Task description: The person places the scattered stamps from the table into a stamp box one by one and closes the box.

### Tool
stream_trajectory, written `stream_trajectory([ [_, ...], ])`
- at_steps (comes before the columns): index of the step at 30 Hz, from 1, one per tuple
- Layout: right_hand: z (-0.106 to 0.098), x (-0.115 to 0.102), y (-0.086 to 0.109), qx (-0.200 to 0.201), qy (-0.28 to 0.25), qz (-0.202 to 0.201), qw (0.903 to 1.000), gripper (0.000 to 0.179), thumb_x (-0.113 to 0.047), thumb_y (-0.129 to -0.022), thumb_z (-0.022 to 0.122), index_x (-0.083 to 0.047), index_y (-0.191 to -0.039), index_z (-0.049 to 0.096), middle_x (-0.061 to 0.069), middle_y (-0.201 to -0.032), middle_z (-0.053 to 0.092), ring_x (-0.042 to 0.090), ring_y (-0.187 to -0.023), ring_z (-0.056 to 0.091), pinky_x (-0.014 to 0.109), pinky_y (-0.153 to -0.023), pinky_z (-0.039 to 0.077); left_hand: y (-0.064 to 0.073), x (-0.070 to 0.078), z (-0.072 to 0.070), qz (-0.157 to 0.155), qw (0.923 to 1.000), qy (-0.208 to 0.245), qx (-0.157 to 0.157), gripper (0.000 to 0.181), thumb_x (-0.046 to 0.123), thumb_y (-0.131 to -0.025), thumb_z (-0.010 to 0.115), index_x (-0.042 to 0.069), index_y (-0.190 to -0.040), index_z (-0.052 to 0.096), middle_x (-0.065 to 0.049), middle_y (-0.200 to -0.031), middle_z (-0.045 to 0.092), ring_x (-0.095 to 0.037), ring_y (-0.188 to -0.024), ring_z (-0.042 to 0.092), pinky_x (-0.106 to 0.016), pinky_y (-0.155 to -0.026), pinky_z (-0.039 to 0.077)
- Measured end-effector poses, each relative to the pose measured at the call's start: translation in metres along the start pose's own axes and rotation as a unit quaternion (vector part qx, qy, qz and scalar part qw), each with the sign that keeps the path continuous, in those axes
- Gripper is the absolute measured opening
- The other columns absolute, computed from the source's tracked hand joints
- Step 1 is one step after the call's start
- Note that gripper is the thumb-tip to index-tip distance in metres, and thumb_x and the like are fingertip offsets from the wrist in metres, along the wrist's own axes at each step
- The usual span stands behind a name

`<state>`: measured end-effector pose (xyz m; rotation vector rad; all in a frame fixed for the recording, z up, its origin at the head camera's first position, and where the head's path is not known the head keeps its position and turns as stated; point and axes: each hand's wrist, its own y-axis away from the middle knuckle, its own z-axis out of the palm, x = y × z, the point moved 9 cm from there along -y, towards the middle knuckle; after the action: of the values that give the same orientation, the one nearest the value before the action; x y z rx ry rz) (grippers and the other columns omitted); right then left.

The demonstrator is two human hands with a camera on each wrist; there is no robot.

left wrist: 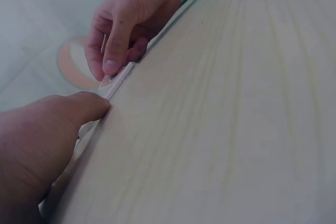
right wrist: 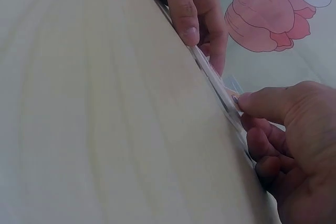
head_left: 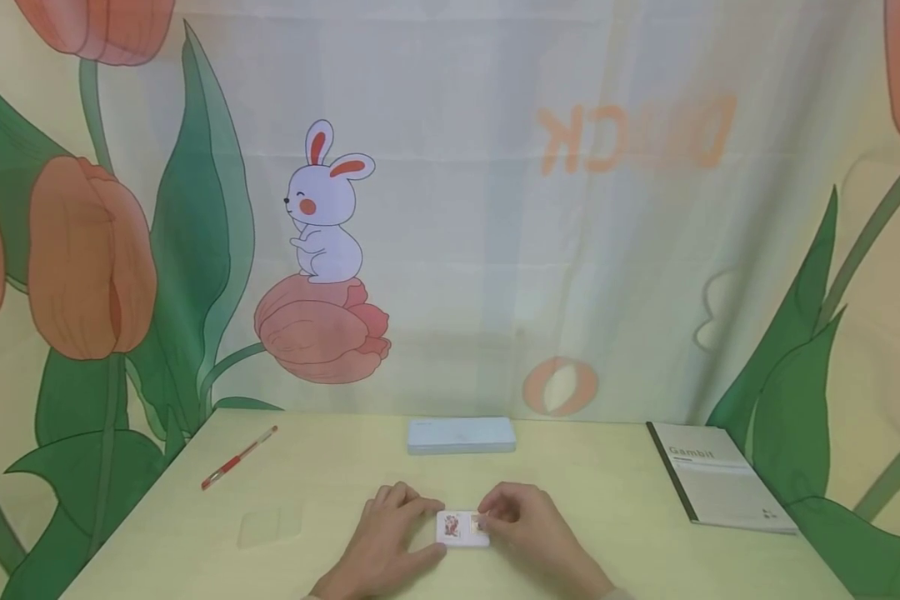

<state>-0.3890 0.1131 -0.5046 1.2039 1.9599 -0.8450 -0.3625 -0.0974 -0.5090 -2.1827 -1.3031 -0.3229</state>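
nearest me, the left hand (head_left: 392,537) grips the left end of the white case (head_left: 465,528) at the desk's (head_left: 615,492) near middle; the right hand (head_left: 531,525) pinches a small card (head_left: 476,524) at its right end. i'd say slack left fingers could let the case skid. the left thumb sits near, index finger far.

Left hand (head_left: 385,535) gripping, right hand (head_left: 531,531) near it, pinching
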Motion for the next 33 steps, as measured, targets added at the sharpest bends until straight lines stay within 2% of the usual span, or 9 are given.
stream_trajectory([
  [9,0.002,-0.001,0.0,0.001,0.024,-0.006,0.9997,0.008,-0.019,-0.098,0.086,-0.016,-0.103,0.08,-0.007,-0.087,0.072,0.011,-0.08,0.063,0.025,-0.074,0.05,0.0,0.0,-0.001,0.001,1.0,-0.001,-0.002,0.052,0.053,-0.093,0.08,0.028,-0.138,0.076,0.01,-0.122,0.059,-0.015,-0.115,0.047,-0.041,-0.095,0.039],
  [18,-0.001,0.002,-0.004,0.009,0.035,-0.008,0.9993,0.005,-0.022,-0.099,0.085,-0.02,-0.102,0.08,-0.01,-0.087,0.071,0.011,-0.082,0.063,0.026,-0.076,0.051,-0.002,0.0,-0.003,0.002,1.0,-0.001,-0.001,0.051,0.053,-0.093,0.081,0.027,-0.137,0.077,0.009,-0.121,0.059,-0.015,-0.115,0.047,-0.039,-0.093,0.038],
  [22,-0.002,0.007,-0.004,0.01,0.022,0.002,0.9997,0.005,-0.022,-0.1,0.084,-0.023,-0.102,0.08,-0.01,-0.089,0.073,0.012,-0.085,0.065,0.027,-0.079,0.052,-0.002,-0.001,-0.002,0.001,1.0,0.0,-0.002,0.051,0.053,-0.093,0.081,0.028,-0.137,0.077,0.01,-0.12,0.058,-0.014,-0.114,0.047,-0.039,-0.093,0.038],
  [28,-0.005,0.013,-0.004,0.015,0.001,0.0,0.9999,0.004,-0.02,-0.103,0.081,-0.02,-0.106,0.08,-0.009,-0.096,0.077,0.014,-0.092,0.067,0.027,-0.084,0.053,-0.001,-0.001,-0.002,-0.001,1.0,0.002,-0.004,0.052,0.053,-0.092,0.081,0.027,-0.137,0.077,0.01,-0.12,0.058,-0.015,-0.115,0.047,-0.04,-0.094,0.038],
  [33,-0.012,0.017,-0.003,0.024,0.001,-0.012,0.9997,0.013,-0.026,-0.105,0.079,-0.016,-0.113,0.079,-0.007,-0.096,0.075,0.014,-0.089,0.069,0.026,-0.081,0.056,0.0,0.0,0.0,0.0,1.0,0.001,-0.004,0.052,0.054,-0.092,0.081,0.027,-0.137,0.077,0.01,-0.121,0.058,-0.014,-0.115,0.047,-0.04,-0.095,0.039],
])
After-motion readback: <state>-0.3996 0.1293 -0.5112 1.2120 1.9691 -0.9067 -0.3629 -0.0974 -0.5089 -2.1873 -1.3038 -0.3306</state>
